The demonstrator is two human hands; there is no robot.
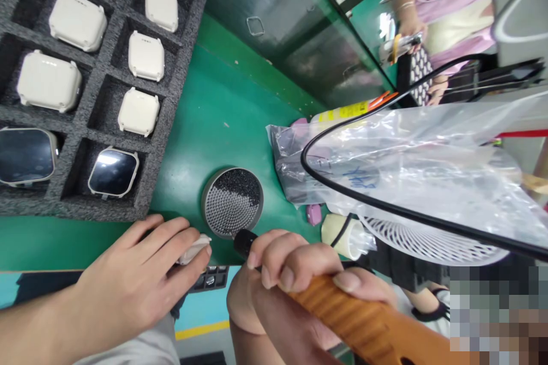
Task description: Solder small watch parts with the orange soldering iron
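Observation:
My left hand (141, 274) rests at the green bench's near edge, fingers curled over a small cream watch case (194, 248) that sits on a dark fixture (210, 278). My right hand (295, 274) is wrapped round an orange ribbed electric screwdriver (355, 319) whose black tip (243, 242) points toward the case. Just behind the tip stands a round metal dish of tiny dark screws (232, 202).
A grey foam tray (171, 108) at the left holds several cream watch cases, two showing dark screens. A crumpled plastic bag (411, 165), a black cable (385, 205) and a white fan grille (428, 239) lie at the right. Another person in pink (449, 5) works at the far right.

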